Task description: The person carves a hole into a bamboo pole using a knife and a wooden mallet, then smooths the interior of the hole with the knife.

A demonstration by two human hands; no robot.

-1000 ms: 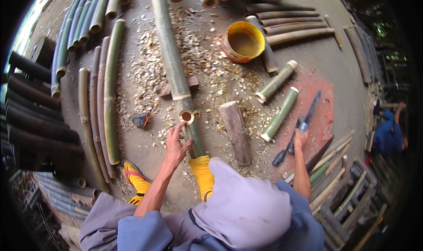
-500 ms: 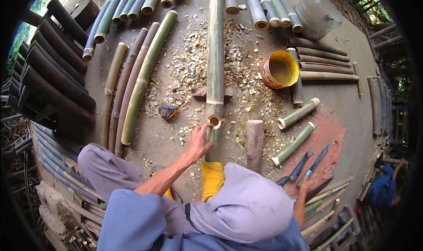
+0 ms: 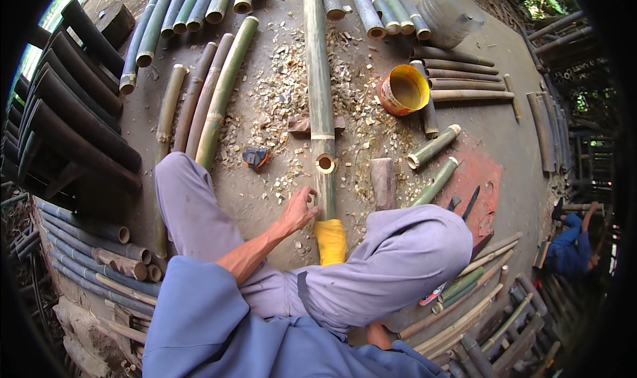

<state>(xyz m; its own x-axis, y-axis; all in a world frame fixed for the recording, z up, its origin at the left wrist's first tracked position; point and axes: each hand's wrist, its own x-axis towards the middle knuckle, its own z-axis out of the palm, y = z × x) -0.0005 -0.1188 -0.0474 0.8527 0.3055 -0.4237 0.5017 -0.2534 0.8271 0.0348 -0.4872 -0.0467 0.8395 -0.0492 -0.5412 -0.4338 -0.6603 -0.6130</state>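
Note:
A long green-grey bamboo pole [image 3: 320, 86] runs away from me, with a round hole cut through its upper wall near this end. The pole rests across a low wooden block [image 3: 300, 124], and my yellow-covered foot [image 3: 330, 241] is against its near end. My left hand [image 3: 298, 209] is just left of the pole below the hole, fingers loosely bent and apart, holding nothing. Only a little skin of my right hand or wrist [image 3: 379, 336] shows low beneath my right thigh; its fingers are hidden. Two blades [image 3: 471, 203] lie on a red slab [image 3: 483, 179], partly behind my knee.
Wood chips [image 3: 279, 79] litter the ground around the pole. A tape measure [image 3: 255, 157] lies to the left, a yellow-red bucket [image 3: 405, 90] to the right. Short bamboo pieces [image 3: 434, 146] and a stone-like block [image 3: 383, 184] are nearby. Another person [image 3: 572, 242] is at far right.
My left hand has come off the hole's rim and back toward me. My right hand has left the blade handle and drawn in behind my thigh. My knees have shifted, covering the handles.

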